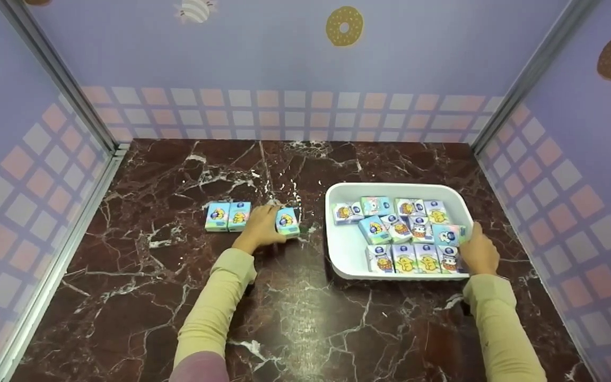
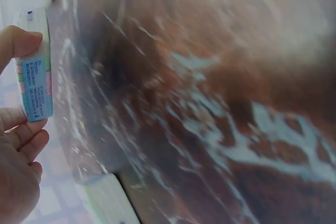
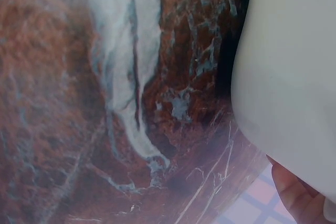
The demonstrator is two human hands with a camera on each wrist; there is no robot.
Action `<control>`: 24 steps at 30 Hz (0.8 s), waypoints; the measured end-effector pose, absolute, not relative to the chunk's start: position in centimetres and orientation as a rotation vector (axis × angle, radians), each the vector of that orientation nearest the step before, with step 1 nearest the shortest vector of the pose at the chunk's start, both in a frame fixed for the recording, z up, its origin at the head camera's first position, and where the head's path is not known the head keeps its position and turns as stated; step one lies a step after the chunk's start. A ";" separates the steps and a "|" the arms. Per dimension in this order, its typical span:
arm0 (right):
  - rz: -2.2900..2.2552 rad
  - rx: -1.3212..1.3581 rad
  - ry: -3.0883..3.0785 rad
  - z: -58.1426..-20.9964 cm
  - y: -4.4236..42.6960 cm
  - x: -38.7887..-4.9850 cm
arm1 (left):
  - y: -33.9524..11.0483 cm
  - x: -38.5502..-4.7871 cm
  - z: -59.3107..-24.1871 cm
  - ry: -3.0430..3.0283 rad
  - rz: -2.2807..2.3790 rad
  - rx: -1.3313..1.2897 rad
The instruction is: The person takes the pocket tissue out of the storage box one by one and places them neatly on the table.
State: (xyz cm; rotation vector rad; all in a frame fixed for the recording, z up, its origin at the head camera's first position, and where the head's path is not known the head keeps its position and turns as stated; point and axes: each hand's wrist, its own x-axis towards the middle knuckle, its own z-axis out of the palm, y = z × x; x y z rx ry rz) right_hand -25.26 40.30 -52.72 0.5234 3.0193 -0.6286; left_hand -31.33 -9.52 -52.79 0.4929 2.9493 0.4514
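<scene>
My left hand (image 1: pixel 261 228) pinches a small blue tissue pack (image 1: pixel 287 222) between thumb and fingers. In the left wrist view, the thumb of that hand (image 2: pixel 21 156) is on one end of the narrow pack (image 2: pixel 35 85) and the fingers are at the other. Two similar packs (image 1: pixel 217 217) stand side by side just left of the hand. My right hand (image 1: pixel 480 251) grips the right edge of a white tray (image 1: pixel 348 258) holding several packs. The right wrist view shows fingers (image 3: pixel 299 195) partly hidden behind the tray wall (image 3: pixel 289 77).
The dark red marbled table (image 1: pixel 141 297) extends around the tray and packs. A lilac wall (image 1: pixel 263 58) with pink and white squares rises at the back, and similar panels (image 1: pixel 19 122) stand at both sides, with metal strips at the corners.
</scene>
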 end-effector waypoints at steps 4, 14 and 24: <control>-0.622 0.531 3.015 -52.7 40.3 -25.3 | -10.2 -31.3 -53.3 2.931 0.366 0.439; -0.628 0.527 3.028 -52.5 40.2 -25.1 | -10.5 -31.7 -53.4 2.934 0.113 0.437; -0.647 0.524 3.040 -52.6 40.2 -25.2 | -11.2 -32.7 -53.5 2.962 -0.005 0.359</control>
